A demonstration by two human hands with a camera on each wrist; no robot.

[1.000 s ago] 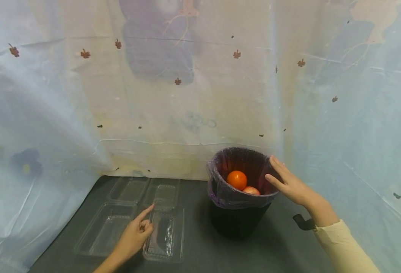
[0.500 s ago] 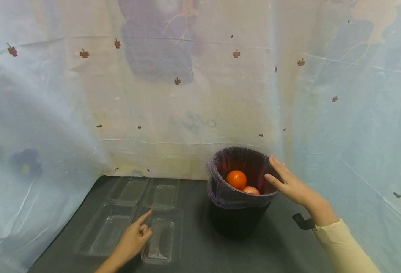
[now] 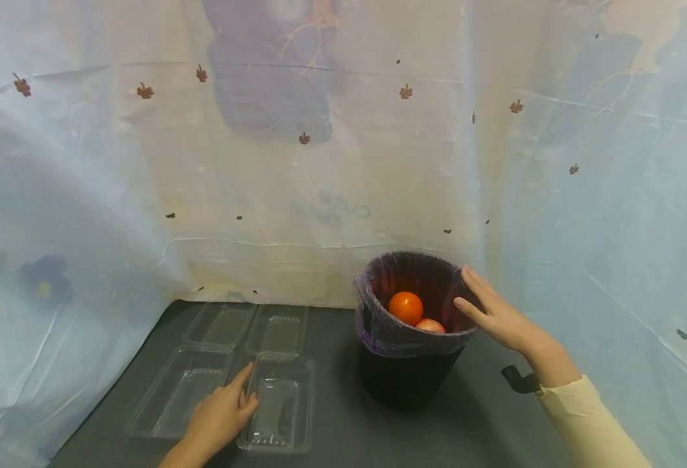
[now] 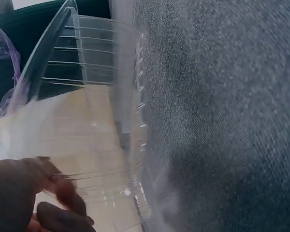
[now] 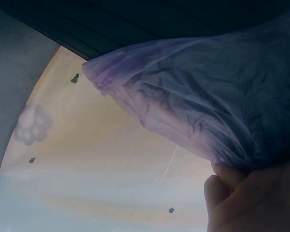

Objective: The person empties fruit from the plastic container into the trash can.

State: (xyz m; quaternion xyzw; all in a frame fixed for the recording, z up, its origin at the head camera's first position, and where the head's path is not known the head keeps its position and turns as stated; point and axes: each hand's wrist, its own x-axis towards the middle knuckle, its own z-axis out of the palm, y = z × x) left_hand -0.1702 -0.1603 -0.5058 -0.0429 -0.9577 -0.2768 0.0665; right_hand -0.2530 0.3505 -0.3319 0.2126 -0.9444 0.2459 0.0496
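Note:
A clear plastic container (image 3: 275,396) lies on the dark table at front centre. My left hand (image 3: 220,416) is at its left side, index finger reaching straight along the rim and thumb close beside it. In the left wrist view the clear container (image 4: 92,63) fills the middle, with the left fingers (image 4: 70,193) overlapping its wall. To the right stands a black bin (image 3: 407,377) lined with a purple bag (image 3: 372,325). Inside it show an orange-red round fruit (image 3: 405,307) and a paler red one (image 3: 431,326). My right hand (image 3: 501,318) rests at the bin's right rim, fingers outstretched.
More clear containers sit to the left: a larger one (image 3: 185,390) in front, with another container (image 3: 220,325) and a smaller container (image 3: 277,335) behind. A patterned plastic sheet (image 3: 343,195) hangs behind and on both sides. Near the right wrist is a dark strap (image 3: 518,380).
The front container has settled flat and shifted slightly, its rim now level beside the others. My left hand has drawn back a little toward the front left. The right hand has stayed put.

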